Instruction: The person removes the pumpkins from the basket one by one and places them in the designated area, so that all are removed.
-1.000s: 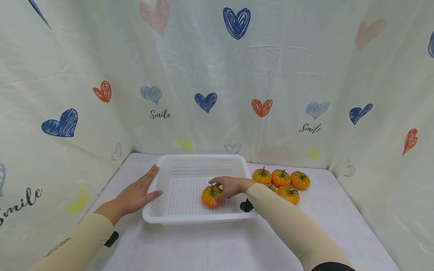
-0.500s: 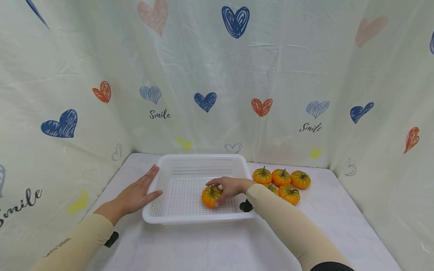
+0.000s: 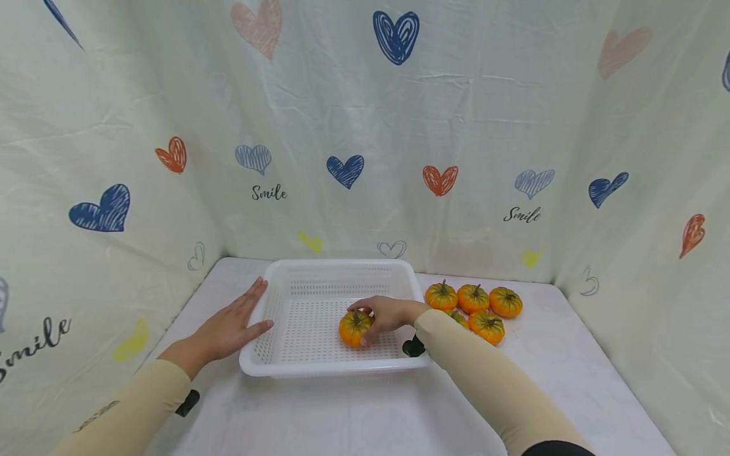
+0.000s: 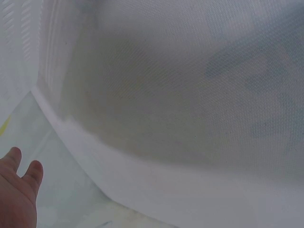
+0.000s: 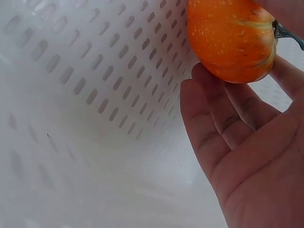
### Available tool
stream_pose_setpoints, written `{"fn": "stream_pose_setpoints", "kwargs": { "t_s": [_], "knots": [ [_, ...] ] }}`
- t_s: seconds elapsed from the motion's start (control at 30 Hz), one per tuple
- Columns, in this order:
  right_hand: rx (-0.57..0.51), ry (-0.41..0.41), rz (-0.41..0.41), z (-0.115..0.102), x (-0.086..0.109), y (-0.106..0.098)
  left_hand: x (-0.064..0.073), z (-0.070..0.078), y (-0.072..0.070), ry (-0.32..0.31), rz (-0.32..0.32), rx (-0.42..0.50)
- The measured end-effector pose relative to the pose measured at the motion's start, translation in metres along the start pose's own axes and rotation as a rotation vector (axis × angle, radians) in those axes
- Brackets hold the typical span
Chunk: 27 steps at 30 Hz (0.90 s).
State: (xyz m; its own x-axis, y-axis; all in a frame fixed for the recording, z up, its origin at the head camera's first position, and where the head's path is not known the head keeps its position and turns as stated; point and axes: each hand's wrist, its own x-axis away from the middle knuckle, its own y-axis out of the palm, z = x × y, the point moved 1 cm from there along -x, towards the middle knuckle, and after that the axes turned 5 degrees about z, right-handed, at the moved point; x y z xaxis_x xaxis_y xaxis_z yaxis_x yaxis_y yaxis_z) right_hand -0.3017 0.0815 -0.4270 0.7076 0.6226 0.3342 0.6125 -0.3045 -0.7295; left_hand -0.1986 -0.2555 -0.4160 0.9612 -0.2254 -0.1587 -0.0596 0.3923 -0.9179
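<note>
In the head view a white plastic basket (image 3: 336, 365) with slotted walls stands on the table. Inside it, right of the middle, is a small orange-and-green pumpkin (image 3: 352, 328), gripped by my right hand (image 3: 388, 315) from the right side. Seen from the right wrist, the fingers (image 5: 237, 111) curl under and around the pumpkin (image 5: 232, 40), whose dark stem points right. My left hand (image 3: 230, 323) lies with straight fingers at the basket's left rim, thumb pointing toward the basket. Only part of the left hand (image 4: 19, 187) shows in the left wrist view.
Several similar pumpkins (image 3: 473, 298) are grouped on the table right of the basket, one partly hidden behind the right sleeve (image 3: 473, 361). The white table (image 3: 319, 418) extends in front. A curtain (image 3: 490, 114) printed with hearts closes off the back and sides.
The right hand's fingers shift slightly on the pumpkin, loosening a little and then closing round it again. The left hand and basket stay in place.
</note>
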Motion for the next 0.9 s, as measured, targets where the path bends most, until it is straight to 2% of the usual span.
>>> {"fn": "stream_pose_setpoints", "kwargs": {
  "t_s": [0.53,0.9],
  "knots": [
    [-0.015,-0.060,0.091,-0.002,0.001,-0.006,0.000,-0.002,0.000,0.018,0.006,0.001],
    [-0.022,-0.118,0.140,-0.013,0.011,-0.024,0.001,-0.002,-0.001,0.033,0.005,0.013]
  ]
}}
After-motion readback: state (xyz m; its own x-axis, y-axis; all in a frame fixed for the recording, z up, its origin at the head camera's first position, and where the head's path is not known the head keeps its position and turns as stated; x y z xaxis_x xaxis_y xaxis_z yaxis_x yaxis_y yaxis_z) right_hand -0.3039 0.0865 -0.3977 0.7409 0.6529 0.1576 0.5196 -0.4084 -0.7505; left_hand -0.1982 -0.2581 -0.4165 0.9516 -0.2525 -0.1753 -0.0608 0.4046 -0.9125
